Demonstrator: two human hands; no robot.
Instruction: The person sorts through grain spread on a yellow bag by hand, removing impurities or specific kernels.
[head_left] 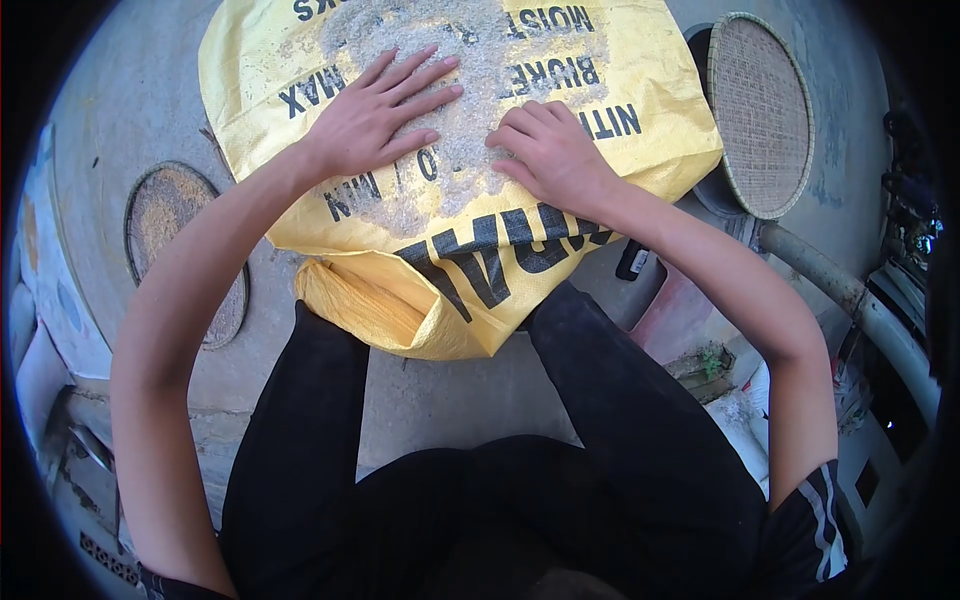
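Grain (480, 60) lies spread on the yellow sack (665, 125) just ahead, under both hands: left hand (375, 118) flat and splayed, right hand (552, 152) curled, grasp unclear.

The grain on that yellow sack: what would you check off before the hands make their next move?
1. The left hand lies flat on the grain, fingers spread: ok.
2. The right hand rests curled on the grain; whether it grips any: cannot tell.
3. The grain stays off the side edges of the yellow sack: ok.
4. The sack lies flat: not ok, its near edge is folded up.
5. The woven tray stands close by on the right: ok.
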